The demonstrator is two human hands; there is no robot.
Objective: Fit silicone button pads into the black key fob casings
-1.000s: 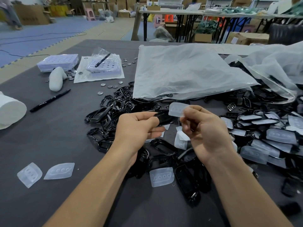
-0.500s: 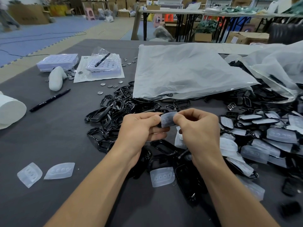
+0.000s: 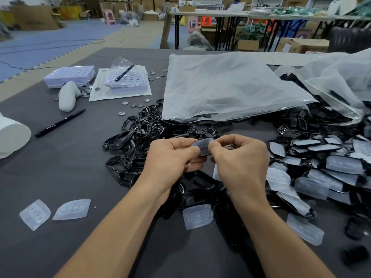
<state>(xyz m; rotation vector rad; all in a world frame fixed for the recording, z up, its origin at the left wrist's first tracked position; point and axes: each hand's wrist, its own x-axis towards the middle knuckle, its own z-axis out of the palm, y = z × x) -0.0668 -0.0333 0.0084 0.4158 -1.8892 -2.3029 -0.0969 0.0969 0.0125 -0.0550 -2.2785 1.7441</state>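
One silicone pad (image 3: pixel 203 145), pinched by the right hand (image 3: pixel 241 160), lay over the black casing (image 3: pixel 204 154) gripped by the left hand (image 3: pixel 170 157); pressing its edges flush seemed next.

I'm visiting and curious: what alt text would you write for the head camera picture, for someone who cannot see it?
A left hand and right hand pinch a translucent silicone button pad between them above a dark table. Empty black casings are heaped behind, padded casings lie at right, two loose pads at left.

A translucent silicone pad (image 3: pixel 202 145) lies on a black casing (image 3: pixel 206 152), pinched above the casing pile (image 3: pixel 144 137).
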